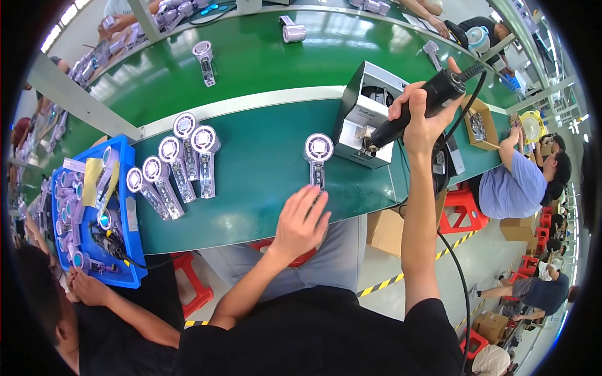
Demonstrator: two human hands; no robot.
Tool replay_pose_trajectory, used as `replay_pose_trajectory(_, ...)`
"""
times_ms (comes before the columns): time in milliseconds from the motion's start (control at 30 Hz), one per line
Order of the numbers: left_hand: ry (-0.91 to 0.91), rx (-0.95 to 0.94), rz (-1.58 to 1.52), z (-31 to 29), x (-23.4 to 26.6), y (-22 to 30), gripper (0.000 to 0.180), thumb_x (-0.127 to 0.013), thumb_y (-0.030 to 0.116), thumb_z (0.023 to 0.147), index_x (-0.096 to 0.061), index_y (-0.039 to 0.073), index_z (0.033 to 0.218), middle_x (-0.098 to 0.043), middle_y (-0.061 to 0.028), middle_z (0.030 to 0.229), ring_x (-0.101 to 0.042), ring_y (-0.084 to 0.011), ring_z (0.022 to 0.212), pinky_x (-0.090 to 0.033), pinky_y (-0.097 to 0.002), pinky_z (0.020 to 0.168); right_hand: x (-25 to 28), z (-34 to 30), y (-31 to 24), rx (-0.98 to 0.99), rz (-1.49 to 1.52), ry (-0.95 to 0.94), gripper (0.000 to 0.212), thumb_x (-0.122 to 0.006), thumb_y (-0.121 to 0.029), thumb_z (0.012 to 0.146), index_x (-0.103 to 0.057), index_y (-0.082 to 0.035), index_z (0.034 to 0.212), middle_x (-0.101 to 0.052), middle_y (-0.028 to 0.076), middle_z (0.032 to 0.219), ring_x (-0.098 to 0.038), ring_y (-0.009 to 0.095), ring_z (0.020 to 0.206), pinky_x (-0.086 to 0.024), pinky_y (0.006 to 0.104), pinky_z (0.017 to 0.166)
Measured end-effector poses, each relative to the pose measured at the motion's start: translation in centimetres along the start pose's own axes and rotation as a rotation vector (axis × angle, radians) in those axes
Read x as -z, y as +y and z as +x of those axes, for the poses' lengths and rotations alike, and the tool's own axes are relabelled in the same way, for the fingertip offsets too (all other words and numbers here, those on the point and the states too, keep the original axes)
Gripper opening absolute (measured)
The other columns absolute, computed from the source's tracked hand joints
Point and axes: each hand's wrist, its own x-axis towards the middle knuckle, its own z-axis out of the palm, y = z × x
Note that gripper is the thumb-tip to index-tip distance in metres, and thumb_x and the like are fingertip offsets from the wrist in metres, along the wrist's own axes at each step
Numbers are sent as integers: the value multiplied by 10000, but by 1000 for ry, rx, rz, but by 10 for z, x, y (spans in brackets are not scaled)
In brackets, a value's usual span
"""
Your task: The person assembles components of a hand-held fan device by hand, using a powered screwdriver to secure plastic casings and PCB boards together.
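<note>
My right hand [422, 119] is raised and wrapped around a black electric screwdriver [411, 108]. The screwdriver's tip reaches down to the front of a grey box-shaped screw feeder [365, 119]. My left hand [300, 220] has its fingers stretched out over the lower end of a light purple handheld housing [318, 158] lying on the green bench. This housing has a round ring-shaped head and a handle with its inner parts exposed. To the left, several similar housings [170, 150] lie side by side in a fanned group.
A blue bin [130, 213] at the left holds more housings and a tool. At the right stands a small cardboard box [481, 125] of small parts. The screwdriver's black cable [465, 301] hangs down at the right. Beyond the bench, a green conveyor [251, 59] carries several housings. A co-worker's hands [88, 287] are near the bin.
</note>
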Motion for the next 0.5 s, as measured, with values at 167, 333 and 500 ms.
replay_pose_trajectory(167, -151, 175, 5, 8, 0, -5, 583, -762, 130, 779, -572, -21, 1309, -519, -200, 1397, -486, -400, 1287, -439, -467, 1033, 2, 3, 4, -26, -19, -29, 716, -694, -116, 918, -245, -110, 1477, -560, 69, 730, -551, 149, 492, -470, 287, 474)
replay_pose_trajectory(333, -195, 181, 21, 4, -2, -6, 628, -765, 146, 784, -540, -20, 1345, -493, -204, 1429, -463, -416, 1309, -426, -474, 1058, 4, 15, 13, -202, -4, 40, 676, -652, -162, 954, -239, -128, 1488, -525, 84, 703, -518, 165, 457, -465, 320, 446)
replay_pose_trajectory(500, -208, 207, 8, 6, -1, -6, 648, -766, 156, 785, -527, -15, 1362, -478, -198, 1446, -454, -425, 1313, -417, -472, 1073, -13, -12, 7, -282, 181, 104, 678, -632, -120, 947, -214, -97, 1480, -522, 82, 661, -526, 177, 443, -473, 332, 430)
